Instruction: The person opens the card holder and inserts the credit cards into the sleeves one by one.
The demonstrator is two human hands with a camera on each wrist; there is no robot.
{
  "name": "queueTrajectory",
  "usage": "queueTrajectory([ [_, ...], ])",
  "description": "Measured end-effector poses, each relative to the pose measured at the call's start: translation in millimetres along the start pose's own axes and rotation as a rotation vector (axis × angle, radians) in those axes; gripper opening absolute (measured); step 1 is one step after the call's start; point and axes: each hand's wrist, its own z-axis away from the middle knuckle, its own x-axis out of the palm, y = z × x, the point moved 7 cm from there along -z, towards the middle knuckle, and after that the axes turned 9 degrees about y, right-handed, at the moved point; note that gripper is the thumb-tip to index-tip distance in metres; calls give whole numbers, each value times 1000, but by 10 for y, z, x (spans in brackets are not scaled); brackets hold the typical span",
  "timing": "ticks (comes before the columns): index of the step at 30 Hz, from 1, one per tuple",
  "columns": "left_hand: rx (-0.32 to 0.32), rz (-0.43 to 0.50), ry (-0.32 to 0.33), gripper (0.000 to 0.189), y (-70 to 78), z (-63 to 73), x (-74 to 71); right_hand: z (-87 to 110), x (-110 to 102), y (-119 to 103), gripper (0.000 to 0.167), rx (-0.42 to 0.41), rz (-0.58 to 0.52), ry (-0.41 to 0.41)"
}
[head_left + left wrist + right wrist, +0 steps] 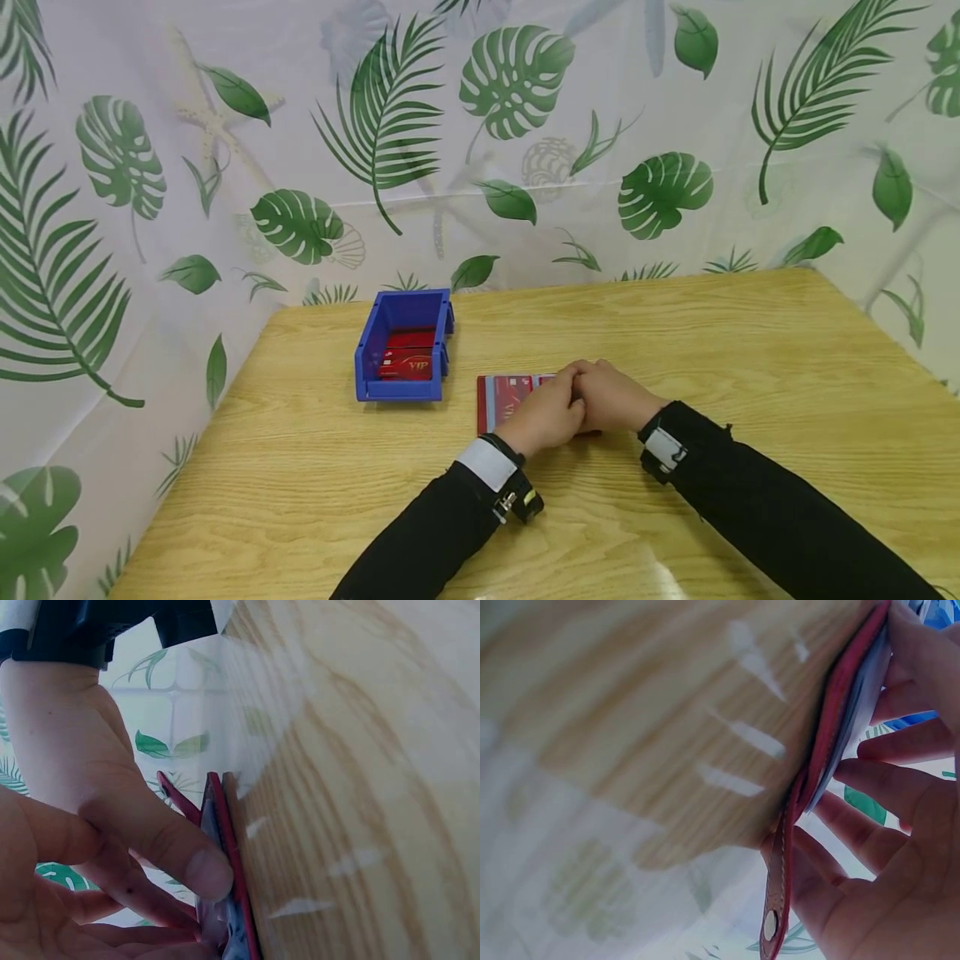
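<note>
A red card holder (pixel 482 408) with clear sleeves lies spread on the wooden table, a red VIP card (pixel 513 396) showing in its left part. Both hands meet over its right part and hide most of it. My left hand (pixel 547 412) curls its fingers at the sleeves, their tips mostly covered. From the other side my right hand (pixel 611 396) grips the holder's edge; in the left wrist view its thumb (pixel 210 874) presses on a clear sleeve. A strap (pixel 776 892) with a metal snap sticks out beside the right fingers in the right wrist view.
A blue bin (pixel 399 391) stands behind and left of the holder, with red VIP cards (pixel 408 364) inside. Behind the table (pixel 300 467) hangs a leaf-patterned cloth (pixel 570 225), which also runs down the left side.
</note>
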Motion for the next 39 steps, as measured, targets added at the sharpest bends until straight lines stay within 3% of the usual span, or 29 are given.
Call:
queueTrajectory([
  [6,-17,80,-56,55,-70,32,-87,14,17,58,55,49,-21,-20],
  [8,-13,61,-59,51,-112,52,-161,24,26,72,64,90,-41,-36],
  [10,4,-23,-40,47,-161,77,-264,33,26,73,73,131,-60,-52],
  [14,44,-295,15,49,-310,137,-468,37,35,70,78,186,-73,-84],
  [16,46,-339,10,46,-392,166,-517,42,38,83,79,208,-78,-91],
  [22,17,-298,-46,51,-561,220,-498,46,37,87,80,219,-77,-85],
  [30,-4,-377,34,47,-584,184,-530,29,31,85,80,179,-49,-47],
  [39,11,-419,54,38,-544,165,-530,-23,-31,53,77,129,-29,-3],
])
